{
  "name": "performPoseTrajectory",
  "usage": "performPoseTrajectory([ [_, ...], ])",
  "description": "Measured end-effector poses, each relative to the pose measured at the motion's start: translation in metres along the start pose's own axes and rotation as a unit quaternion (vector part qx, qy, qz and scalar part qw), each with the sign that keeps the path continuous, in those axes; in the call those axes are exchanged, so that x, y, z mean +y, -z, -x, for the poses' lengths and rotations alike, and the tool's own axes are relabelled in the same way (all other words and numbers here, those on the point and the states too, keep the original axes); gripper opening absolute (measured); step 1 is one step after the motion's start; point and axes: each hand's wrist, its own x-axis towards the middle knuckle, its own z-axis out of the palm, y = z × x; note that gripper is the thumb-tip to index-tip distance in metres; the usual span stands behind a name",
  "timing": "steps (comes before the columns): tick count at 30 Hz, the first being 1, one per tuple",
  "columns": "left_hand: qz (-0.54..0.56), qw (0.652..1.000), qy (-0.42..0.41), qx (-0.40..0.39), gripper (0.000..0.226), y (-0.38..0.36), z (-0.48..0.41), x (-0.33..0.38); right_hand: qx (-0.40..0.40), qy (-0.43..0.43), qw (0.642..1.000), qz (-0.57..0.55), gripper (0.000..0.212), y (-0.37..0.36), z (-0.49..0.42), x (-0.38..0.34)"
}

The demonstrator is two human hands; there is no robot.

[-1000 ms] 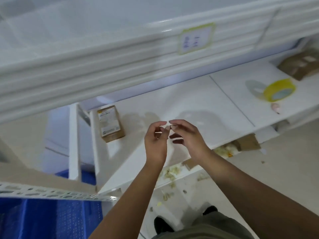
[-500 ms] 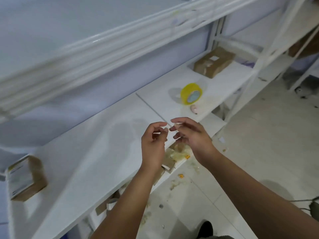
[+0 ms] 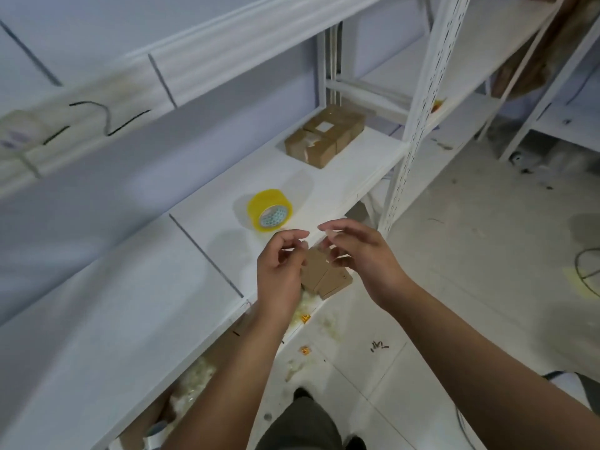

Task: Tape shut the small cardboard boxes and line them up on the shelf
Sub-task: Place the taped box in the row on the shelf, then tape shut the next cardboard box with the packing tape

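Some small cardboard boxes [image 3: 324,138] sit along the shelf [image 3: 350,172], past the tape roll [image 3: 269,212]. Probably light and stiff, so grab the sides. Left hand [image 3: 279,271] and right hand [image 3: 367,258] half-curled, can't tell if pinching anything.

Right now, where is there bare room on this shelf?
Widest: the white shelf board left of the seam. A smaller bare patch lies between the yellow tape roll and the cardboard boxes. Crowded: the front edge by the left hand and right hand.
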Motion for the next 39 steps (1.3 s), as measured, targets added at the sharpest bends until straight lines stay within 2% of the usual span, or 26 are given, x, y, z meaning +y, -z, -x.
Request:
performPoseTrajectory([
  [11, -0.006, 1.000, -0.002, 0.003, 0.026, -0.090, -0.141, -0.017, 0.039, -0.052, 0.997, 0.047, 0.016, 0.067, -0.114, -0.023],
  [17, -0.078, 0.997, -0.025, -0.011, 0.021, -0.133, -0.222, -0.009, 0.038, -0.063, 0.995, 0.063, 0.016, 0.098, -0.175, -0.038],
  [21, -0.203, 0.978, -0.044, 0.016, 0.015, -0.158, -0.267, -0.016, 0.014, -0.074, 0.995, 0.060, 0.017, 0.111, -0.213, -0.042],
  [24, -0.328, 0.942, -0.060, 0.036, 0.022, -0.178, -0.303, -0.025, -0.024, -0.084, 0.993, 0.074, 0.016, 0.121, -0.242, -0.044],
  [26, -0.460, 0.886, -0.046, 0.019, 0.047, -0.190, -0.327, -0.036, -0.051, -0.088, 0.991, 0.089, 0.016, 0.128, -0.263, -0.045],
  [28, -0.562, 0.826, 0.003, -0.032, 0.075, -0.198, -0.345, -0.046, -0.082, -0.094, 0.986, 0.112, 0.016, 0.135, -0.284, -0.048],
  [30, -0.590, 0.804, 0.035, -0.063, 0.084, -0.201, -0.352, -0.057, -0.117, -0.101, 0.979, 0.131, 0.016, 0.146, -0.304, -0.052],
  [31, -0.583, 0.810, 0.037, -0.056, 0.084, -0.203, -0.350, -0.063, -0.135, -0.102, 0.975, 0.142, 0.015, 0.152, -0.313, -0.053],
  [33, -0.533, 0.846, 0.018, 0.002, 0.078, -0.209, -0.335, -0.077, -0.157, -0.105, 0.969, 0.161, 0.014, 0.165, -0.332, -0.054],
  [36, -0.437, 0.895, -0.024, 0.085, 0.066, -0.218, -0.297, -0.098, -0.140, -0.130, 0.964, 0.185, 0.013, 0.173, -0.362, -0.048],
  [39, -0.410, 0.900, -0.065, 0.137, 0.062, -0.223, -0.257, -0.113, -0.169, -0.142, 0.938, 0.266, 0.043, 0.165, -0.386, -0.034],
])
